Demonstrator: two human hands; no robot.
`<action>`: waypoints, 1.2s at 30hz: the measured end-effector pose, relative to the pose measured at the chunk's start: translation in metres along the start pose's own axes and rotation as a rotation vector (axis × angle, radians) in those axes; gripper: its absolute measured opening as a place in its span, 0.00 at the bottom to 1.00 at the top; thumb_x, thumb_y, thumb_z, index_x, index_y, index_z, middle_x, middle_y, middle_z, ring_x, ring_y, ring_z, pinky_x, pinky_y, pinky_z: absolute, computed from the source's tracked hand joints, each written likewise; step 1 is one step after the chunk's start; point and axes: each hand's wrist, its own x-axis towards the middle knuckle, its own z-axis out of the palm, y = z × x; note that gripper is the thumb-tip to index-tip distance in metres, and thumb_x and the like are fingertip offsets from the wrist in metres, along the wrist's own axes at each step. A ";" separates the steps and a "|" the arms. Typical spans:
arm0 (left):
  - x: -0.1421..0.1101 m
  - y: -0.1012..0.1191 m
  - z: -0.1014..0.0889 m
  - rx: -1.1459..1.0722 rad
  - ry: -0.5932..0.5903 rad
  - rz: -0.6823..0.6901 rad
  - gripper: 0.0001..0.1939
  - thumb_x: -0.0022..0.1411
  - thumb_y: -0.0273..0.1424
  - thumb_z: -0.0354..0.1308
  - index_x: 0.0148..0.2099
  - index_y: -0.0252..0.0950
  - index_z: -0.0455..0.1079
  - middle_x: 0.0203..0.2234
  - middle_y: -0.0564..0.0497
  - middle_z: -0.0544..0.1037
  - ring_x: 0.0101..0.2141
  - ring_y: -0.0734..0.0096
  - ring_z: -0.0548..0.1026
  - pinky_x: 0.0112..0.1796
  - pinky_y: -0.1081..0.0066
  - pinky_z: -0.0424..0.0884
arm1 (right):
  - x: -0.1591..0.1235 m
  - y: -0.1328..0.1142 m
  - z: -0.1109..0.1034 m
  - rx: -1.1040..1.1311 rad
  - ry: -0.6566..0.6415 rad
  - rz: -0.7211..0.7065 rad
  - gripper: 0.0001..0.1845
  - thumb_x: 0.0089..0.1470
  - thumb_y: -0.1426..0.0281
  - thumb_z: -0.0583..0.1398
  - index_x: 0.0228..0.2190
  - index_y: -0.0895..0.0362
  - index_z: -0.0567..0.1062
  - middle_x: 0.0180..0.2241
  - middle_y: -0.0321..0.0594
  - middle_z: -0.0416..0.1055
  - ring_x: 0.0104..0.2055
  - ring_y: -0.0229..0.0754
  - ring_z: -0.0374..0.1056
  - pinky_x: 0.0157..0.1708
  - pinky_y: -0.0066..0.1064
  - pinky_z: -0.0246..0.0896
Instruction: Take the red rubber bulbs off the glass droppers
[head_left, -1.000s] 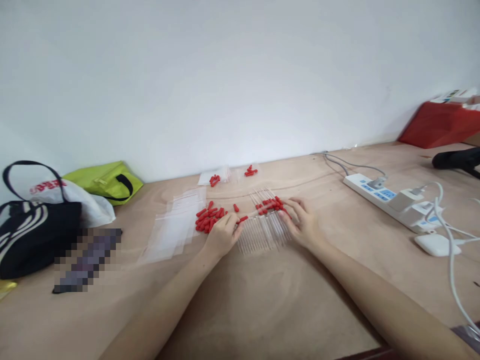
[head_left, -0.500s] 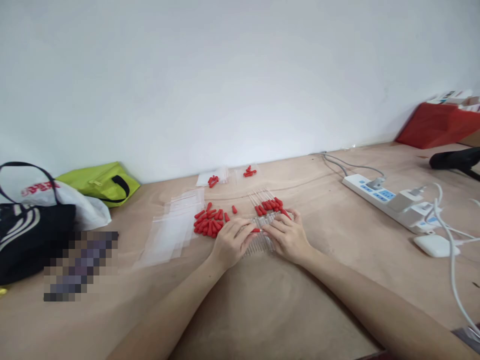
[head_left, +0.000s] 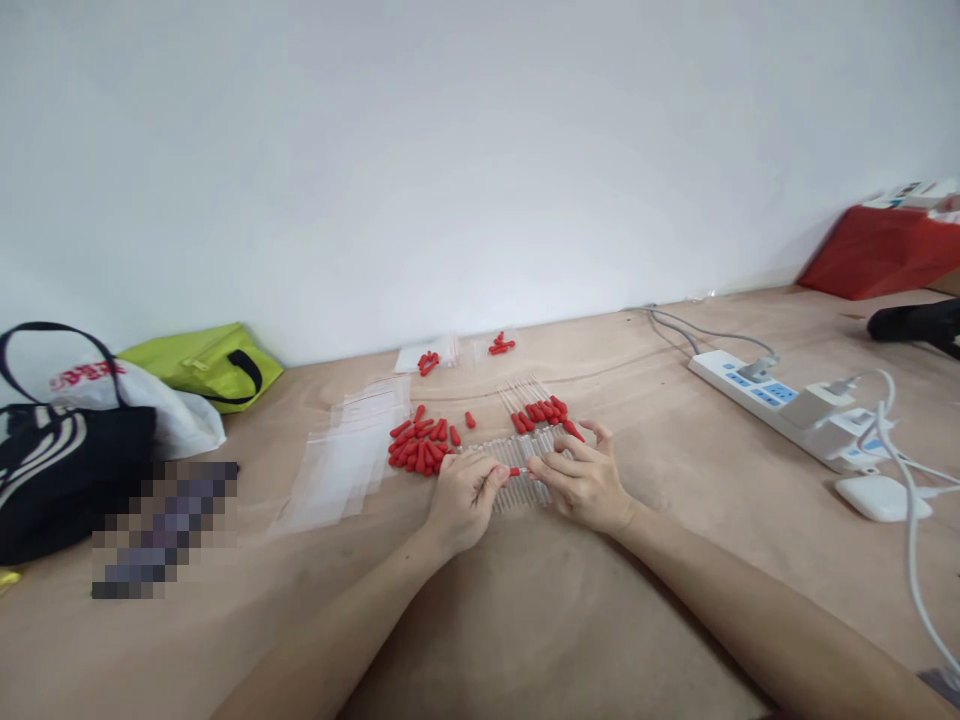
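Observation:
My left hand (head_left: pixel 466 492) is closed in a pinch on a red rubber dropper bulb (head_left: pixel 514 472), whose open end points right. Facing it, my right hand (head_left: pixel 585 478) pinches a thin glass dropper tube, mostly hidden by the fingers, with its end at the bulb's mouth. How far the tube sits inside I cannot tell. Beneath both hands lies a row of clear glass tubes (head_left: pixel 517 494). Left of them is a pile of loose red bulbs (head_left: pixel 420 452). Behind my right hand, several droppers with red bulbs fitted (head_left: pixel 537 410) lie side by side, tips toward the wall.
Clear zip bags (head_left: pixel 341 470) are fanned out at left. Two bags holding red bulbs (head_left: pixel 428 362) lie by the wall. A power strip (head_left: pixel 772 405) with cables and a white charging case (head_left: pixel 879 497) are at right. A black bag (head_left: pixel 67 480) and green bag (head_left: pixel 199 365) stand left.
My left hand has drawn its fingers into a tighter pinch on the bulb. Both hands have shifted slightly toward me, and the bulb now shows more clearly between them.

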 end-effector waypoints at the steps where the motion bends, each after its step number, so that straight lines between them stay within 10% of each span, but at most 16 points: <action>1: 0.000 0.002 0.000 -0.064 -0.024 -0.070 0.19 0.62 0.34 0.41 0.22 0.35 0.63 0.19 0.53 0.70 0.25 0.73 0.66 0.30 0.71 0.57 | 0.000 0.000 0.000 -0.008 -0.018 0.009 0.11 0.53 0.73 0.50 0.30 0.51 0.72 0.19 0.29 0.68 0.31 0.34 0.62 0.50 0.40 0.37; 10: 0.006 0.011 0.001 -0.652 -0.131 -0.603 0.18 0.52 0.37 0.46 0.14 0.35 0.57 0.11 0.56 0.61 0.18 0.78 0.59 0.23 0.75 0.56 | -0.002 -0.001 -0.002 -0.016 -0.022 -0.010 0.11 0.54 0.72 0.52 0.29 0.48 0.73 0.21 0.26 0.71 0.32 0.34 0.64 0.50 0.39 0.34; 14: 0.012 -0.002 -0.014 -0.710 0.042 -0.741 0.18 0.50 0.37 0.48 0.13 0.34 0.56 0.10 0.56 0.61 0.16 0.79 0.58 0.21 0.76 0.54 | -0.003 0.016 -0.003 -0.015 0.008 0.204 0.11 0.53 0.71 0.52 0.29 0.50 0.74 0.23 0.30 0.71 0.33 0.36 0.63 0.46 0.39 0.39; 19: 0.021 -0.014 -0.033 -0.798 0.169 -0.626 0.17 0.50 0.44 0.52 0.26 0.32 0.65 0.15 0.57 0.63 0.18 0.81 0.59 0.20 0.78 0.55 | -0.002 0.028 0.003 -0.004 -0.050 0.573 0.12 0.52 0.65 0.53 0.28 0.51 0.76 0.24 0.37 0.71 0.30 0.39 0.61 0.33 0.34 0.42; 27: 0.024 -0.020 -0.033 -0.796 0.078 -0.639 0.18 0.47 0.38 0.59 0.38 0.32 0.69 0.23 0.54 0.68 0.21 0.80 0.66 0.23 0.76 0.64 | 0.005 0.011 0.004 0.012 -0.355 0.660 0.11 0.48 0.70 0.53 0.32 0.51 0.74 0.27 0.35 0.73 0.32 0.40 0.65 0.30 0.31 0.41; 36: 0.022 -0.014 -0.026 -0.667 -0.010 -0.565 0.12 0.47 0.29 0.58 0.37 0.33 0.70 0.26 0.52 0.74 0.25 0.77 0.70 0.28 0.75 0.66 | 0.018 0.002 0.014 -0.009 -0.392 0.703 0.12 0.47 0.71 0.53 0.34 0.52 0.73 0.26 0.36 0.73 0.30 0.39 0.67 0.30 0.31 0.42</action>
